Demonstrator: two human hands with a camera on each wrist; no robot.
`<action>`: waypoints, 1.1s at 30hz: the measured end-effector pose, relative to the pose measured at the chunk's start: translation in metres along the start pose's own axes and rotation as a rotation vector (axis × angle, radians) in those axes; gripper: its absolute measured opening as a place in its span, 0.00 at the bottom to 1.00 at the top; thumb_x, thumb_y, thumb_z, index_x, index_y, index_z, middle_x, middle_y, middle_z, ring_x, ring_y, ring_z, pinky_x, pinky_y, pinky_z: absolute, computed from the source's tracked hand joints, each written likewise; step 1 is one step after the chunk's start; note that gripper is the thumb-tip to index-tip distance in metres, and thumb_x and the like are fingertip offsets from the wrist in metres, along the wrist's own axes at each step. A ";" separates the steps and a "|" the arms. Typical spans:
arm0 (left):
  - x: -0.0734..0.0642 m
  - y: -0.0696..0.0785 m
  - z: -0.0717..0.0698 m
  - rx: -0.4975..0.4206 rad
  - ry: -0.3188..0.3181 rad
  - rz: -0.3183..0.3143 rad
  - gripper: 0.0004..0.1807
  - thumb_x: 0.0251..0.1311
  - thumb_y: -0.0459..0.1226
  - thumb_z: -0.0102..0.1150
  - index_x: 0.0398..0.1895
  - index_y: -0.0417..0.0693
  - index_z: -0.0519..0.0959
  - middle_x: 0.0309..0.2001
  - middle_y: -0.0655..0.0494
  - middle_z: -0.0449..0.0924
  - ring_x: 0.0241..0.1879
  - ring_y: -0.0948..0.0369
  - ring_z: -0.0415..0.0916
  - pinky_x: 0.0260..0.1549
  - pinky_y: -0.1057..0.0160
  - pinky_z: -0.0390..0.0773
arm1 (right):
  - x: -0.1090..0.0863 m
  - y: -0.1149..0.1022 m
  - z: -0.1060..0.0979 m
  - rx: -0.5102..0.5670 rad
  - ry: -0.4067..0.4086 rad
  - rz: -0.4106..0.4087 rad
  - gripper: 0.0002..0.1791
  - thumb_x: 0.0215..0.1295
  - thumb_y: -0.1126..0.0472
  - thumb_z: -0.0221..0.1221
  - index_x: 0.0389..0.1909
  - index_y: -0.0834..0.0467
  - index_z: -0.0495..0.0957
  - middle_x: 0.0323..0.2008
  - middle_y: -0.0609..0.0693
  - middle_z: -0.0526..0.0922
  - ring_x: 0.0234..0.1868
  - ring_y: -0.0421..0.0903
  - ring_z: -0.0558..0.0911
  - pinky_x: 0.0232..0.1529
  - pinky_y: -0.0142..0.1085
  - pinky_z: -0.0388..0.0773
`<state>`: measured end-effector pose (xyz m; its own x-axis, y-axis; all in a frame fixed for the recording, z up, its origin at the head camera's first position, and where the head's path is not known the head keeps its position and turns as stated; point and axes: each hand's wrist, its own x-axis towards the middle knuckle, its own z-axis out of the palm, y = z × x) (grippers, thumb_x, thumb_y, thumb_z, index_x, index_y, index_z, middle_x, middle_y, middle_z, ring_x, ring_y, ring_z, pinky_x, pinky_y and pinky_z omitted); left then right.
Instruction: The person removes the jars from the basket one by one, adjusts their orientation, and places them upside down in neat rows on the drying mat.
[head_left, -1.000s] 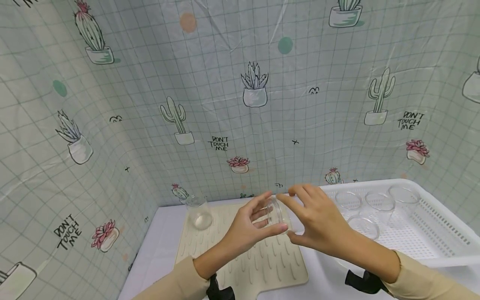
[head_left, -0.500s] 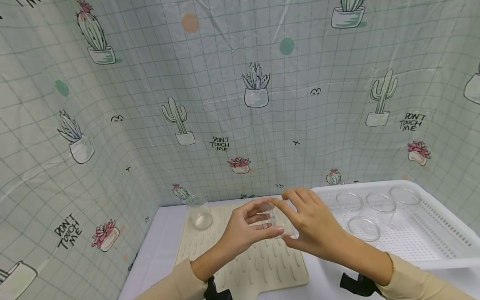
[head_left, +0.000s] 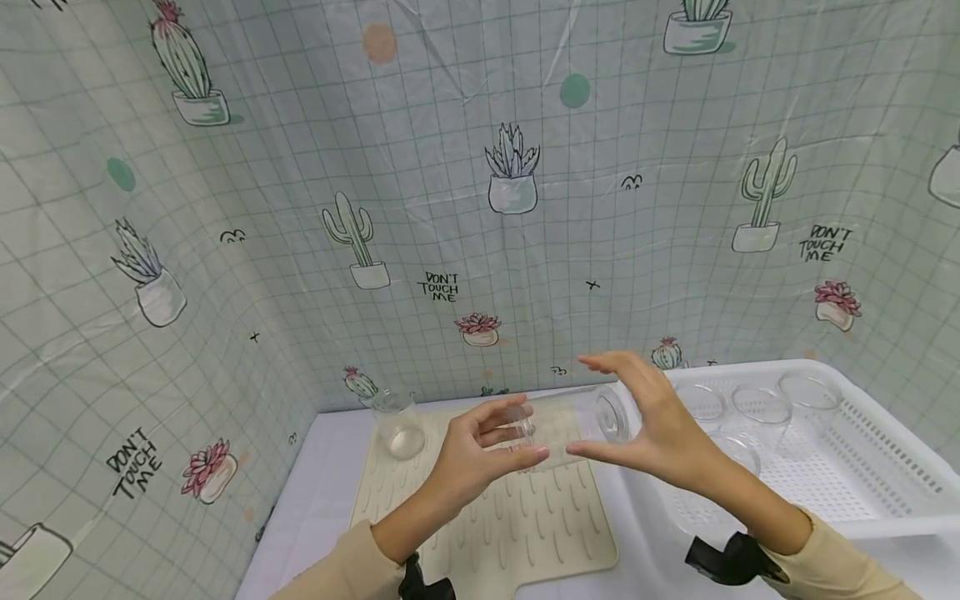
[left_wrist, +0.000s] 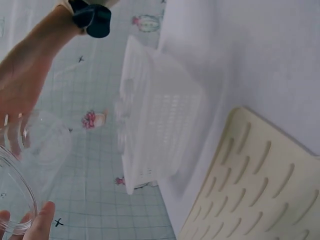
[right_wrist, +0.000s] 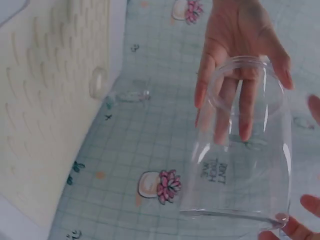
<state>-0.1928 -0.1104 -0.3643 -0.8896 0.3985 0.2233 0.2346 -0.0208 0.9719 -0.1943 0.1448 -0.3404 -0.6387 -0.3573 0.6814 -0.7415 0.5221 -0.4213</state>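
A clear drinking glass (head_left: 566, 421) lies on its side in the air above the beige mat. My left hand (head_left: 468, 454) grips its left end, with the thumb in front and the fingers round behind; the left wrist view shows the round rim (left_wrist: 31, 192) at these fingers. At the other end, where the thick base (head_left: 612, 414) faces right, my right hand (head_left: 660, 433) has thumb and index finger spread wide around the glass. In the right wrist view its fingertips (right_wrist: 297, 231) come close to the glass; whether they touch it cannot be told.
The beige ridged mat (head_left: 517, 533) lies on a white table. Another clear glass (head_left: 401, 429) stands at its far left corner. On the right, a white perforated basket (head_left: 847, 492) holds several clear glasses (head_left: 761, 406). A cactus-print curtain (head_left: 585, 208) hangs behind.
The glass has turned and now lies lengthwise between my hands. My left hand has shifted slightly left. My right hand came closer, then moved right, with its thumb and index finger spreading apart.
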 end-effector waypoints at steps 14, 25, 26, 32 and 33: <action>0.000 0.004 -0.008 -0.058 0.045 -0.001 0.36 0.55 0.30 0.72 0.68 0.40 0.70 0.60 0.43 0.77 0.58 0.46 0.77 0.46 0.58 0.83 | -0.013 0.008 0.020 0.737 0.066 0.610 0.39 0.70 0.61 0.59 0.74 0.63 0.50 0.69 0.65 0.60 0.65 0.51 0.68 0.55 0.27 0.72; 0.001 0.005 -0.009 -0.086 0.040 0.020 0.37 0.55 0.30 0.72 0.69 0.38 0.69 0.60 0.42 0.77 0.59 0.44 0.76 0.46 0.58 0.83 | -0.027 0.008 0.053 1.298 0.080 0.565 0.41 0.78 0.57 0.46 0.76 0.71 0.34 0.65 0.57 0.64 0.65 0.50 0.72 0.65 0.42 0.70; 0.001 0.005 -0.008 -0.091 0.038 0.020 0.37 0.55 0.30 0.72 0.69 0.38 0.69 0.61 0.42 0.76 0.59 0.43 0.76 0.46 0.57 0.83 | -0.028 0.007 0.055 1.324 0.078 0.567 0.41 0.78 0.56 0.46 0.76 0.71 0.33 0.65 0.56 0.64 0.66 0.50 0.71 0.65 0.42 0.70; 0.002 0.003 -0.007 -0.110 0.037 0.012 0.37 0.55 0.30 0.72 0.69 0.38 0.69 0.61 0.42 0.76 0.60 0.42 0.75 0.46 0.58 0.83 | -0.028 -0.001 0.064 1.427 0.127 0.608 0.38 0.78 0.53 0.45 0.75 0.68 0.39 0.67 0.60 0.62 0.69 0.52 0.68 0.67 0.44 0.68; 0.002 0.003 -0.007 -0.113 0.038 0.010 0.37 0.55 0.30 0.72 0.69 0.38 0.69 0.61 0.42 0.76 0.60 0.42 0.75 0.46 0.58 0.83 | -0.028 -0.002 0.066 1.440 0.133 0.611 0.36 0.78 0.53 0.45 0.74 0.67 0.41 0.67 0.61 0.61 0.69 0.53 0.68 0.67 0.44 0.68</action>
<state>-0.1963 -0.1162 -0.3606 -0.9021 0.3628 0.2337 0.1998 -0.1290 0.9713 -0.1885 0.1029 -0.3985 -0.9395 -0.2676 0.2139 -0.0018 -0.6204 -0.7843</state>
